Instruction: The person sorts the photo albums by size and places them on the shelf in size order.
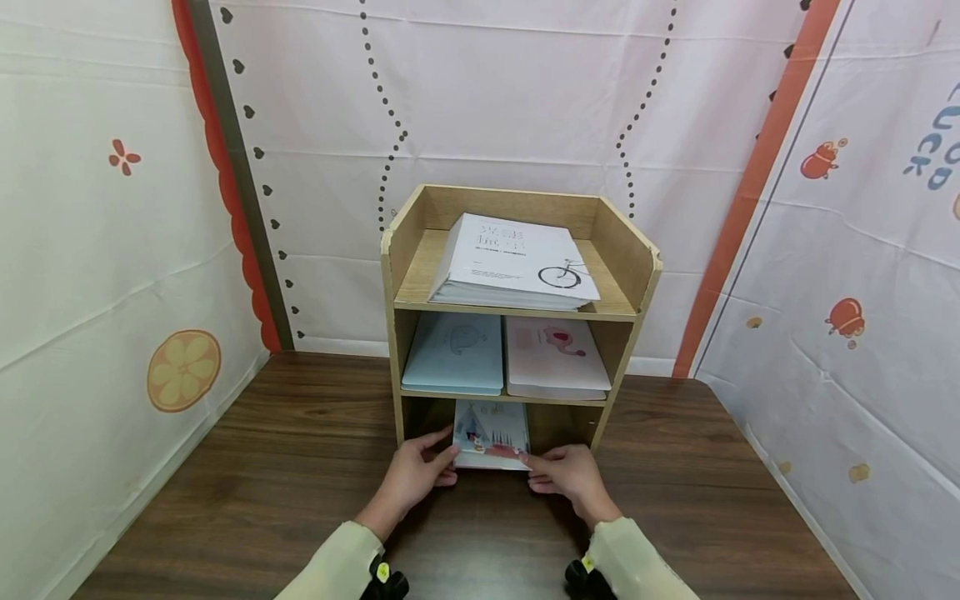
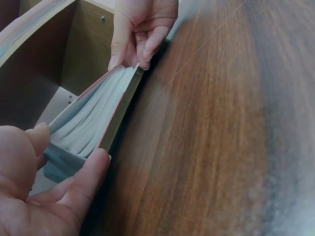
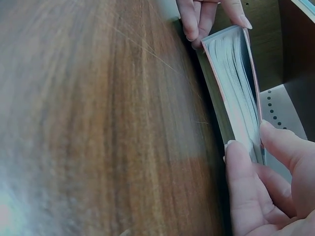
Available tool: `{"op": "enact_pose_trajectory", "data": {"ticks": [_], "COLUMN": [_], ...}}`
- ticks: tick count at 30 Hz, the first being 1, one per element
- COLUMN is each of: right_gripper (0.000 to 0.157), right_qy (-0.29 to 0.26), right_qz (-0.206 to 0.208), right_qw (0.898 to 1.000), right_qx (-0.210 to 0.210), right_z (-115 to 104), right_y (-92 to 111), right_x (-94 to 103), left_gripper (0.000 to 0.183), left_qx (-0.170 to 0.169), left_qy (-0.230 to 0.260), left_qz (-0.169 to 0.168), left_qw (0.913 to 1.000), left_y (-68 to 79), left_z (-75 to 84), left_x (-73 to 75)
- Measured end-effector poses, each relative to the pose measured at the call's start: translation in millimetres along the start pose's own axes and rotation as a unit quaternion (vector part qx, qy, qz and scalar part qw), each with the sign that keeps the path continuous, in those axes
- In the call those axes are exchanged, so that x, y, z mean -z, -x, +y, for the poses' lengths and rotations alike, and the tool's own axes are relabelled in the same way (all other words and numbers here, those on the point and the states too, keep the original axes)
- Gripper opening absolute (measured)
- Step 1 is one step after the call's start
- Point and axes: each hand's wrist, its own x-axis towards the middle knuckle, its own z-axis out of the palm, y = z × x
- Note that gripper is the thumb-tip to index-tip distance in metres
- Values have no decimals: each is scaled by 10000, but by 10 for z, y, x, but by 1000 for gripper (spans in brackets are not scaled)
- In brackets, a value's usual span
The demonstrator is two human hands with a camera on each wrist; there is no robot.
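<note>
A thick book (image 1: 491, 429) with an illustrated cover lies on the bottom shelf of a small wooden shelf unit (image 1: 517, 310), its near edge at the shelf front. My left hand (image 1: 414, 469) grips the book's left corner, thumb on the cover and fingers at the side and lower edge. At the right corner my right hand (image 1: 567, 478) holds the same book between thumb and fingers. Both wrist views show the white page edges (image 2: 93, 115) between the covers, which stand slightly apart from the pages at the top. The rear of the book is hidden under the middle shelf.
On the middle shelf lie a blue book stack (image 1: 453, 353) and a pink one (image 1: 557, 358), side by side. White books (image 1: 517, 260) with a bicycle drawing are stacked on top. The unit stands on a dark wooden table (image 1: 300, 450) before printed white cloth (image 1: 510, 92).
</note>
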Motion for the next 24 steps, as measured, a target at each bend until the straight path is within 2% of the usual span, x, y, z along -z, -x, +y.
{"op": "enact_pose_trajectory", "data": {"ticks": [6, 12, 24], "right_gripper": [40, 34, 34], "right_qy": [-24, -98, -190], "right_qz": [122, 249, 412], "right_qw": [9999, 9996, 9989], "right_qx": [0, 1, 154], "right_z": [-8, -3, -32], "right_y": [-9, -24, -15], "right_x": [-14, -24, -71], "left_gripper": [50, 50, 49], "left_qx": [78, 81, 152], "left_qy": [-105, 3, 115], "left_qz": [-34, -12, -4], "left_qw": [9999, 10000, 9998], "left_y": [-41, -73, -120], "left_z": [-15, -16, -1], "left_x": [4, -11, -8]}}
